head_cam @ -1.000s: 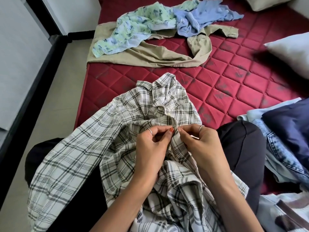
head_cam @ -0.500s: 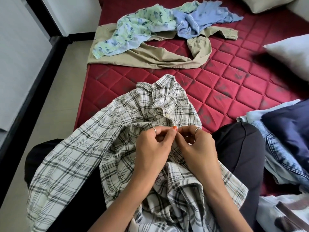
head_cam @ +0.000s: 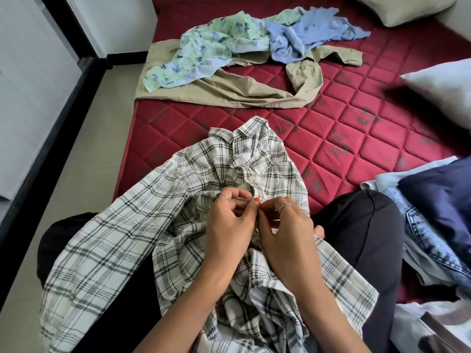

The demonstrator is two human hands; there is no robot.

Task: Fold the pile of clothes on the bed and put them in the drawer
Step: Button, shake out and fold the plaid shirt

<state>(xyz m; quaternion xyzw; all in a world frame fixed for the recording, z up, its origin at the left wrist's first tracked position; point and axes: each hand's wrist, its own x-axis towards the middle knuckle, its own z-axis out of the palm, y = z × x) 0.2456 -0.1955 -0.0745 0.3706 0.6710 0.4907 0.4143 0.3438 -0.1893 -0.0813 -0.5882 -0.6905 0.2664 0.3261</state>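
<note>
Shirt, white cotton with black-and-grey plaid (head_cam: 142,233), lay across the person's lap at the near edge of the red quilted mattress (head_cam: 356,138), collar pointing away from the body and its long axis running from lap toward the far end of the bed. Button placket sat directly under both hands, at equal reach for each. Left hand (head_cam: 229,225) had fingers curled, thumb and forefinger pinching the placket edge just below the cream button (head_cam: 250,178). Right hand (head_cam: 285,233) likewise curled, fingertips pinching the opposite edge, touching the left hand's thumb (likely fastening a button before folding; the button being worked was hidden). Beyond, well apart, lay the beige trousers (head_cam: 229,93), green floral garment (head_cam: 204,49) and pale blue garment (head_cam: 305,36), unfolded. No drawer in view.
</note>
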